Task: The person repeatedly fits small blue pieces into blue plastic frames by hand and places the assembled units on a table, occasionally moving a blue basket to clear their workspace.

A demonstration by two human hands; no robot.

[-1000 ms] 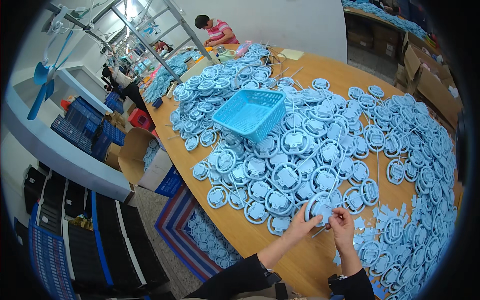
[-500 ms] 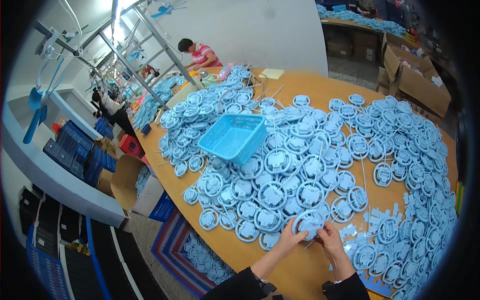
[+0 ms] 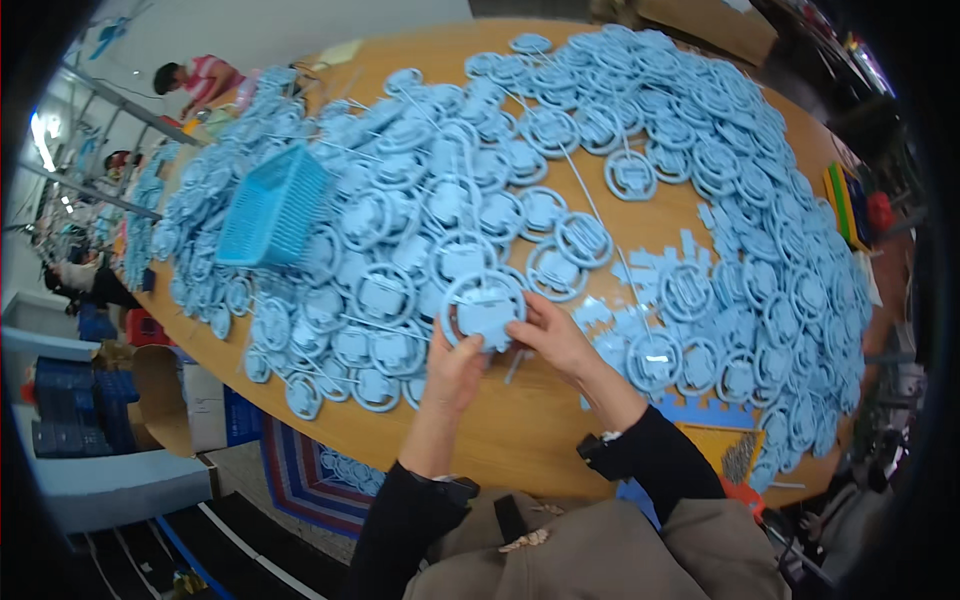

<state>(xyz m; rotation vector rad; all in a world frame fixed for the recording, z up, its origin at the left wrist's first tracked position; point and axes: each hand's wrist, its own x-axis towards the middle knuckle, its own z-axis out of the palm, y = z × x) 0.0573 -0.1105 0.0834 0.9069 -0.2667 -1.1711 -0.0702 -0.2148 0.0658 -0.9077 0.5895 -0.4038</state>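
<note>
Both my hands hold one light-blue round plastic part (image 3: 484,304), a ring with a flat plate across its middle, over the front of the table. My left hand (image 3: 455,370) grips its lower left edge, with the thumb on the plate. At the lower right edge, my right hand (image 3: 552,337) closes on it with thumb and fingers. Behind and left of my hands spreads a heap of similar round parts (image 3: 380,292), some with thin rods. Small flat blue pieces (image 3: 655,272) lie loose to the right of my right hand.
A blue mesh basket (image 3: 268,215) sits tilted on the left heap. More round parts (image 3: 790,300) bank along the table's right side. Near the front right edge is a yellow tray (image 3: 700,448) with small metal pieces. A striped bag (image 3: 290,475) stands below; another person (image 3: 207,78) works far left.
My view has swung right and down, so the table and basket appear further left and my lap shows. Both hands still hold the round part, its plate now facing up more plainly.
</note>
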